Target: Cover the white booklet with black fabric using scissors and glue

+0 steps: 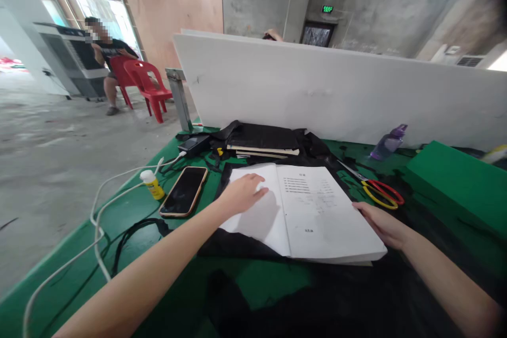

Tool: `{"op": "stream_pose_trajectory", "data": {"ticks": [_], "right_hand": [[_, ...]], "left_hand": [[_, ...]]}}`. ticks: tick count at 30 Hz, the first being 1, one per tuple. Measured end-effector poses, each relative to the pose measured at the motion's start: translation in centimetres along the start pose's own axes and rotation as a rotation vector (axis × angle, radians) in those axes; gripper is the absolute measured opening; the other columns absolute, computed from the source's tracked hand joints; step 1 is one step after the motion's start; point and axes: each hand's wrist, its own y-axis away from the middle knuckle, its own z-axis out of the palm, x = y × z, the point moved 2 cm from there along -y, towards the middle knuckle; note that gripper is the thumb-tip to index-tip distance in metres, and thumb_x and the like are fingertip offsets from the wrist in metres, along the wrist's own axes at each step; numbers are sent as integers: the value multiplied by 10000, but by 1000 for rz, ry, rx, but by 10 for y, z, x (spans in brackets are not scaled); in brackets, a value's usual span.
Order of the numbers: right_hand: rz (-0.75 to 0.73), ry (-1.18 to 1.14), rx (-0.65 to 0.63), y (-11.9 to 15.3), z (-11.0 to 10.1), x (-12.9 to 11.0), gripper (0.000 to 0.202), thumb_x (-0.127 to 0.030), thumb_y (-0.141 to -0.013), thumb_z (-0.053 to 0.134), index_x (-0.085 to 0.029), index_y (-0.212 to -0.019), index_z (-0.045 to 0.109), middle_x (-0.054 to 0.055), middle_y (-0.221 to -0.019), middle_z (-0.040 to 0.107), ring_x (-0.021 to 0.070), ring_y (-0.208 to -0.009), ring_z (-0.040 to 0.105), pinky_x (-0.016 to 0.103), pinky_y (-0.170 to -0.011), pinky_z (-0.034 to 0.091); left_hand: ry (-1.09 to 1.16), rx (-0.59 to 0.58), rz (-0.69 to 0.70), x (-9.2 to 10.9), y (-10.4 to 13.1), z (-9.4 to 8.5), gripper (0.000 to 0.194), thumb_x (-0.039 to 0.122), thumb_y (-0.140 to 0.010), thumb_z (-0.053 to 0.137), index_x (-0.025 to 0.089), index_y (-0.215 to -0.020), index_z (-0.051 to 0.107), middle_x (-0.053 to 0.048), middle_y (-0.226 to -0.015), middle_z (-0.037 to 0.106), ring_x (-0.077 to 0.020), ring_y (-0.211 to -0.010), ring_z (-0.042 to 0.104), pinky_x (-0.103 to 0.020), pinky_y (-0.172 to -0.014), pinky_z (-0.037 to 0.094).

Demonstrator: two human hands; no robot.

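Note:
An open book (317, 232) lies before me on black cloth (229, 243), its right page printed with a short list and its left page blank. Over the blank page is my left hand (243, 193), fingers apart and holding nothing; whether it touches the paper I cannot tell. My right hand (378, 222) rests at the book's right edge, its thumb on or beside the page edge and the other fingers mostly hidden. Scissors (380, 193) with red and yellow handles lie just beyond that hand. To the left are a phone (184, 193) and a glue bottle (152, 185).
Behind the book sits a stack of books under black cloth (265, 136). A purple bottle (388, 142) and a green box (459, 185) stand at right. A white board (317, 90) walls off the back. White cables (97, 222) cross the left side; a person (113, 50) sits beyond near red chairs (148, 82).

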Motion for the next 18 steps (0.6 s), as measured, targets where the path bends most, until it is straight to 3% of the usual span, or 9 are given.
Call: {"op": "stream_pose_trajectory", "data": {"ticks": [4,7,12,15,18], "right_hand": [[65,-44,7,-4,-1,1,355,-264,-812,551,-56,-1095,603,154,-997,712,261,-910,685,357,-853,528],[60,-121,-75,0,8,-5,450,-404,-868,494,-75,-1162,580,146,-1032,705,271,-973,668,378,-908,505],[63,-169,-156,11,32,-18,585,-544,-892,381,-99,-1232,549,147,-1123,673,279,-1078,620,382,-961,470],[28,-159,-171,8,36,-22,523,-489,-897,414,-136,-1266,524,125,-1182,649,262,-1094,613,373,-964,469],[61,-57,-64,-4,23,-20,456,-367,-861,509,-92,-1223,549,154,-1097,682,268,-998,658,374,-898,507]], "left_hand": [[-88,60,-134,-47,-26,15,474,398,-961,304,99,-1304,436,-173,-1338,497,-287,-1245,458,-411,-999,391],[-105,64,-124,-65,-39,29,529,367,-957,315,35,-1367,355,-213,-1431,382,-282,-1357,314,-410,-1097,276],[-92,31,-32,-69,-57,47,564,416,-956,312,84,-1412,328,-154,-1499,292,-248,-1402,226,-388,-1134,225],[-79,34,14,-67,-63,52,554,427,-952,321,125,-1417,336,-115,-1509,283,-231,-1407,213,-406,-1136,219],[-67,71,23,-69,-64,49,523,414,-947,341,153,-1399,373,-84,-1495,327,-215,-1386,271,-394,-1128,246]]}}
